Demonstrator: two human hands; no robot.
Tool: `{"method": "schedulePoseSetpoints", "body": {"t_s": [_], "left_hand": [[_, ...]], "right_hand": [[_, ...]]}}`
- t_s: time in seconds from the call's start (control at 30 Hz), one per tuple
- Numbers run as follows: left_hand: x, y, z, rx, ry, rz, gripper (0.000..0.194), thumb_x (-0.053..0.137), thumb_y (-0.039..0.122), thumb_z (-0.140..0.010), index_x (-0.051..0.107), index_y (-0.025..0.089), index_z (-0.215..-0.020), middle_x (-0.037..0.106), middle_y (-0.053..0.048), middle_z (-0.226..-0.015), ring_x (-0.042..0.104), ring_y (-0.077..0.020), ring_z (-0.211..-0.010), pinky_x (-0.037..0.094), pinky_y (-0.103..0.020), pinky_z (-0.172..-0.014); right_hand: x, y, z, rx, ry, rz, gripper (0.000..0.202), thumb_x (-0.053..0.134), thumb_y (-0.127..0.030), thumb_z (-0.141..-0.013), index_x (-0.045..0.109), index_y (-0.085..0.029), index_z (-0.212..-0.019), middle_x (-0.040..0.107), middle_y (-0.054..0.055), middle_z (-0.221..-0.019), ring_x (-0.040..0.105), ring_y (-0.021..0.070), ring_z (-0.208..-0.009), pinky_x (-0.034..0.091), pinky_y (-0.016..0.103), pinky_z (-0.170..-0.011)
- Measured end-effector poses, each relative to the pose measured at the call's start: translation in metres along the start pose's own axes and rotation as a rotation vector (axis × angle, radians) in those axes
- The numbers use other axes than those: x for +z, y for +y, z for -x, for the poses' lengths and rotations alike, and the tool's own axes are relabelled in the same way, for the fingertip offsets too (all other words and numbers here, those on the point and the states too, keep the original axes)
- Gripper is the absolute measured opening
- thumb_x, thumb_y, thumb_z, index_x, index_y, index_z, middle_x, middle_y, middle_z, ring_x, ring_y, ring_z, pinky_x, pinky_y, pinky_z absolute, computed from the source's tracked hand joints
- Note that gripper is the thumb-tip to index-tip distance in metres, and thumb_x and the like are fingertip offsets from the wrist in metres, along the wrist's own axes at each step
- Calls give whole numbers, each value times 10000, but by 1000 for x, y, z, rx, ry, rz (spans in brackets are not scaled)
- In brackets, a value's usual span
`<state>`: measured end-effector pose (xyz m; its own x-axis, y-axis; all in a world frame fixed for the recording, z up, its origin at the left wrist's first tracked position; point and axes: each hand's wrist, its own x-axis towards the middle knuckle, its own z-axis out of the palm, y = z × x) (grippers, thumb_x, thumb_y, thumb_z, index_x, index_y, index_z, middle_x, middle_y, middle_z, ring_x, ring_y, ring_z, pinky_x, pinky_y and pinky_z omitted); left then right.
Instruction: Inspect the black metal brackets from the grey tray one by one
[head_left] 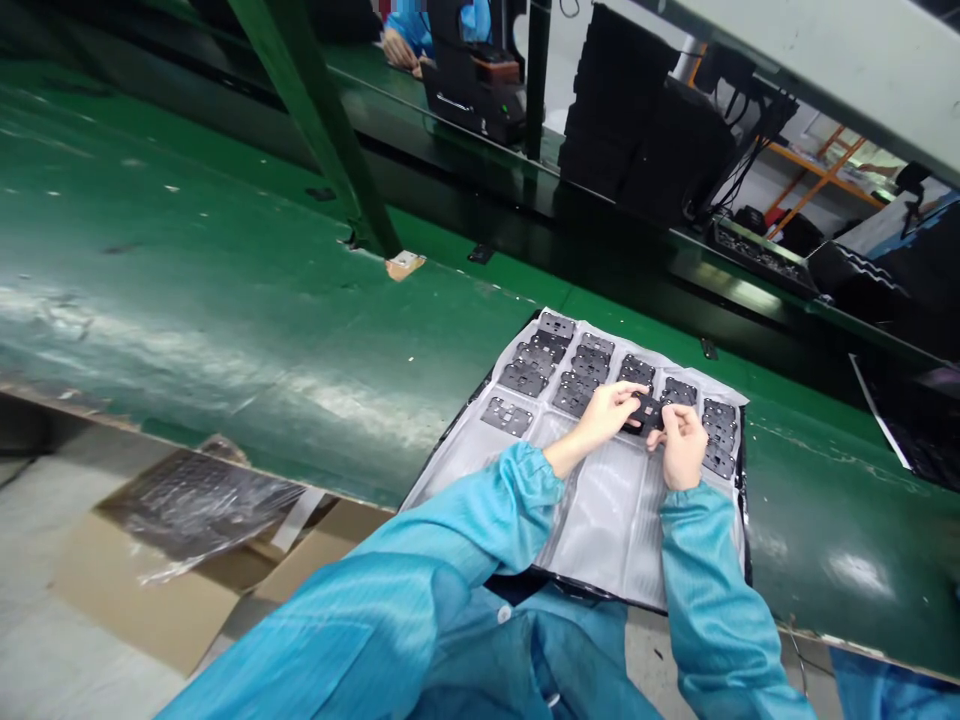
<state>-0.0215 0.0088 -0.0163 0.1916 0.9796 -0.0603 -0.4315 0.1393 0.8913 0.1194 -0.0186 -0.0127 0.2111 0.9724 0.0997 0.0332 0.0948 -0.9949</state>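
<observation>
Both my hands hold one small black plate with holes [646, 411] above a tray. My left hand [606, 412] pinches its left end and my right hand [681, 440] grips the right end. Beneath them lies the tray, lined with whitish translucent film [592, 530]. Several similar black plates lie in columns across its far half, such as the plates [525, 377] at the left and the plates [718, 425] at the right. One greyer plate [507, 416] lies nearer to me in the left column. My hands hide part of the middle columns.
The tray rests on a green workbench [285, 330], overhanging its near edge. A slanted green post [322, 130] stands left of it. Below left is an open cardboard box [150, 570] with clear plastic. Across the bench, another person's hand [399, 50] is beside a black device [476, 95].
</observation>
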Motion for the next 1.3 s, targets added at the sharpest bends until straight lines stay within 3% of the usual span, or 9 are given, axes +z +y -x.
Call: {"method": "schedulePoseSetpoints", "body": {"t_s": [0.23,0.37,0.43,0.6,0.7,0.9,1.07,1.3], "left_hand": [[5,3,2,26,60,-13,207,573,228,-786,696,112,-906,666,-54,-775,625,-131,-662,538,-211,-533],[8,4,0,45,118,-6,188,571,167,-727,721,120,-830,700,-71,-780,647,-169,-730,547,-272,-683],[8,5,0,30,131,36,196,559,149,-704,732,127,-792,718,-101,-834,655,-193,-771,539,-304,-745],[11,9,4,-3,95,87,217,533,168,-715,740,172,-778,726,-141,-862,669,-219,-730,540,-343,-698],[10,8,1,14,121,89,182,555,159,-695,733,180,-719,728,-140,-857,669,-223,-767,538,-346,-750],[11,11,8,-67,123,74,216,570,193,-695,724,112,-822,719,-100,-868,655,-185,-780,542,-276,-658],[4,3,6,-48,77,31,223,585,254,-740,717,133,-872,719,-80,-916,659,-175,-810,532,-251,-670],[10,3,13,72,95,-74,198,556,197,-738,722,122,-815,721,-62,-841,641,-157,-784,499,-241,-725]], "right_hand": [[-1,-5,2,15,-18,20,334,690,-474,-767,555,-182,-855,529,-68,-478,532,126,-356,429,220,-354],[-7,-3,0,7,1,66,346,738,-458,-727,594,-173,-859,578,-30,-501,531,139,-372,452,256,-396],[-10,1,-3,23,-41,80,361,742,-475,-718,614,-171,-864,595,-9,-517,550,154,-402,466,273,-427],[-14,9,-4,35,-129,121,384,722,-511,-725,656,-173,-896,619,29,-557,565,178,-440,481,306,-467],[-14,13,-7,16,-152,134,359,695,-508,-755,659,-178,-893,617,24,-564,567,172,-455,482,298,-487],[-7,1,3,-37,-27,132,286,663,-445,-794,624,-170,-864,574,-24,-508,551,144,-429,448,246,-444],[0,2,3,-7,-54,21,264,581,-456,-845,575,-191,-851,520,-63,-466,491,119,-362,399,220,-380],[-3,2,7,-41,62,-12,262,647,-423,-798,618,-176,-877,632,-13,-703,477,81,-368,367,216,-348]]}}
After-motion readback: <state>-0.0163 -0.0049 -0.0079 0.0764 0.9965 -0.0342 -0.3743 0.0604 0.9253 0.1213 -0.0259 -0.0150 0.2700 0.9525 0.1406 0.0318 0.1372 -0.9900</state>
